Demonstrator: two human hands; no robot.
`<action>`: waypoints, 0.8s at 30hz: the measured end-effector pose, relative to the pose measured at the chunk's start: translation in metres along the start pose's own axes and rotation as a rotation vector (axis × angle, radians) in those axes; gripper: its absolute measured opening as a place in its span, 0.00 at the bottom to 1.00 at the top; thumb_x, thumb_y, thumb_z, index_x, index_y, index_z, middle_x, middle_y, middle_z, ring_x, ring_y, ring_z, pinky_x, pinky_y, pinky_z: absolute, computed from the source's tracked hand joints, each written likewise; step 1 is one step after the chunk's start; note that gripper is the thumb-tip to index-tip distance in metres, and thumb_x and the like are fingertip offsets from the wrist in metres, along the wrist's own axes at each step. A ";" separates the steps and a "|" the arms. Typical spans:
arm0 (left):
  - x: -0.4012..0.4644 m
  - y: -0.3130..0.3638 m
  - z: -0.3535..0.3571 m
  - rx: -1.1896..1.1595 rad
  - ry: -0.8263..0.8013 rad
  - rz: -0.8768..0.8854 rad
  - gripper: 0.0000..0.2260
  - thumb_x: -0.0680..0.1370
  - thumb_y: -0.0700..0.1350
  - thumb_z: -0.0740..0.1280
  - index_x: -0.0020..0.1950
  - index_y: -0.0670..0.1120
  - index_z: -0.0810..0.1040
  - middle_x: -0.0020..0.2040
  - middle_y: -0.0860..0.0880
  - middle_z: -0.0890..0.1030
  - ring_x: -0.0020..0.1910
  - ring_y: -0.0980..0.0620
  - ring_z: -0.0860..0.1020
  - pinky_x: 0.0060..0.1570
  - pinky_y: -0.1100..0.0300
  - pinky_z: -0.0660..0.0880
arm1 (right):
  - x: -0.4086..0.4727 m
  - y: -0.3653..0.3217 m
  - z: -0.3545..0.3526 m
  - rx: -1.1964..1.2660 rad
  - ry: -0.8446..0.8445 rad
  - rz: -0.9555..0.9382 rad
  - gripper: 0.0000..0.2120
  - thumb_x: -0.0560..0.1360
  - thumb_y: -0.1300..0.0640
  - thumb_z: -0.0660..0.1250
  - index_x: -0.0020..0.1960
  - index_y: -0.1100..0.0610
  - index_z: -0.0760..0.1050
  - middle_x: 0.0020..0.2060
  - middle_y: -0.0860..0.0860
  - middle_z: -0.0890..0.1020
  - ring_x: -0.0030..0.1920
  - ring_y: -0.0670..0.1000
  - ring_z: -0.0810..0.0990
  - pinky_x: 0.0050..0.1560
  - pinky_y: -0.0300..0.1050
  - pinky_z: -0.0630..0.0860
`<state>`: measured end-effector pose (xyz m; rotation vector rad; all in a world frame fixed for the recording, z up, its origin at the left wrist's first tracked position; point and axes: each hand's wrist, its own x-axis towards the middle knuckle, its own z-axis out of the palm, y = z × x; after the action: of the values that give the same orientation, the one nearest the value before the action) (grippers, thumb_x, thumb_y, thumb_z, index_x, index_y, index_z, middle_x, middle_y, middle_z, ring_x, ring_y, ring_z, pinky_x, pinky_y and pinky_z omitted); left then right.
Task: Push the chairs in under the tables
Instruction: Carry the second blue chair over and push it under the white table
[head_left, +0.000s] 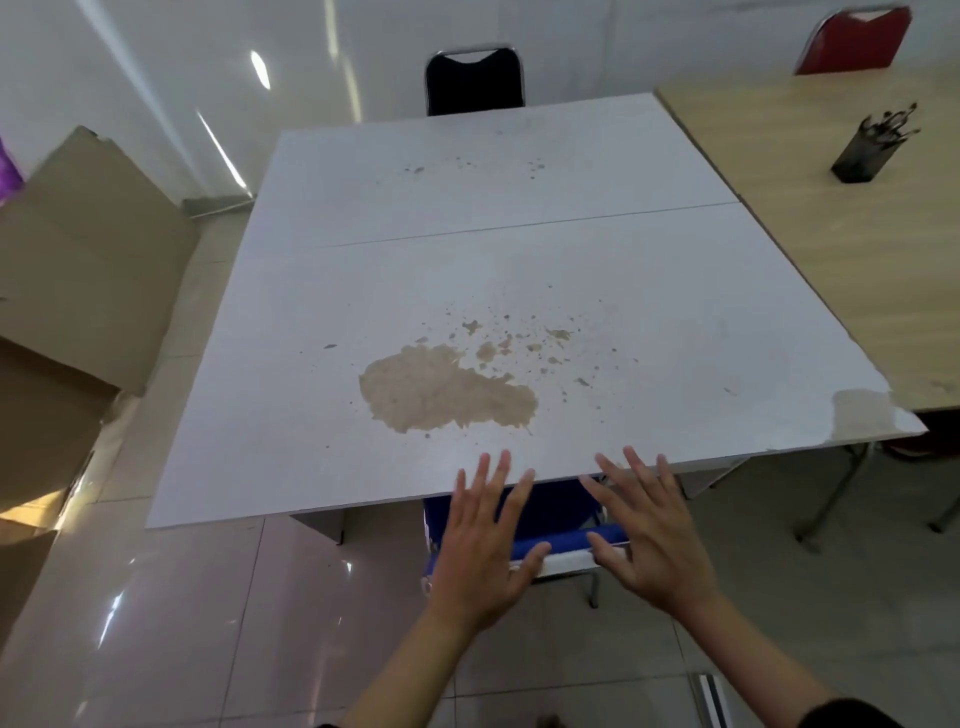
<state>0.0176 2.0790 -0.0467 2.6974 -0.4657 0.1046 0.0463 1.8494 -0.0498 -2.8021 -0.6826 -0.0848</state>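
A blue chair (558, 535) stands at the near edge of the white table (467, 291), its seat mostly under the tabletop and its backrest top showing between my hands. My left hand (485, 540) hovers over the backrest's left part with fingers spread, holding nothing. My right hand (652, 535) is spread the same way over the right part. Whether the palms touch the backrest I cannot tell. A black chair (474, 80) sits tucked at the table's far side. A red chair (854, 41) stands behind the wooden table (831, 234) at the right.
The white table has a large brown stain (447, 389) and a chipped near right corner. A black pen holder (870, 150) stands on the wooden table. Cardboard boxes (78, 270) line the left. Folding table legs (836, 499) show at the right above glossy floor tiles.
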 end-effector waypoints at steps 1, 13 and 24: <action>0.004 -0.018 -0.005 0.028 -0.001 0.009 0.30 0.79 0.61 0.55 0.78 0.49 0.52 0.79 0.47 0.49 0.77 0.45 0.46 0.75 0.44 0.45 | 0.009 -0.012 0.004 0.019 0.013 0.013 0.28 0.74 0.41 0.60 0.71 0.52 0.67 0.73 0.52 0.63 0.75 0.56 0.54 0.71 0.66 0.53; 0.039 -0.039 -0.008 -0.004 0.033 -0.095 0.34 0.77 0.65 0.56 0.78 0.50 0.51 0.79 0.48 0.49 0.78 0.47 0.46 0.75 0.47 0.45 | 0.053 0.012 0.027 0.091 0.103 -0.125 0.28 0.75 0.41 0.58 0.69 0.56 0.69 0.69 0.54 0.70 0.72 0.55 0.64 0.72 0.58 0.59; 0.041 -0.009 0.011 -0.089 0.052 -0.015 0.32 0.77 0.63 0.60 0.76 0.51 0.56 0.79 0.50 0.52 0.77 0.49 0.48 0.75 0.48 0.42 | 0.038 0.035 0.010 0.091 0.073 0.035 0.23 0.71 0.44 0.59 0.62 0.55 0.76 0.52 0.50 0.82 0.53 0.51 0.80 0.50 0.47 0.80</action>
<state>0.0596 2.0694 -0.0544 2.6037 -0.4250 0.1456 0.0963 1.8389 -0.0633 -2.7082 -0.6051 -0.1453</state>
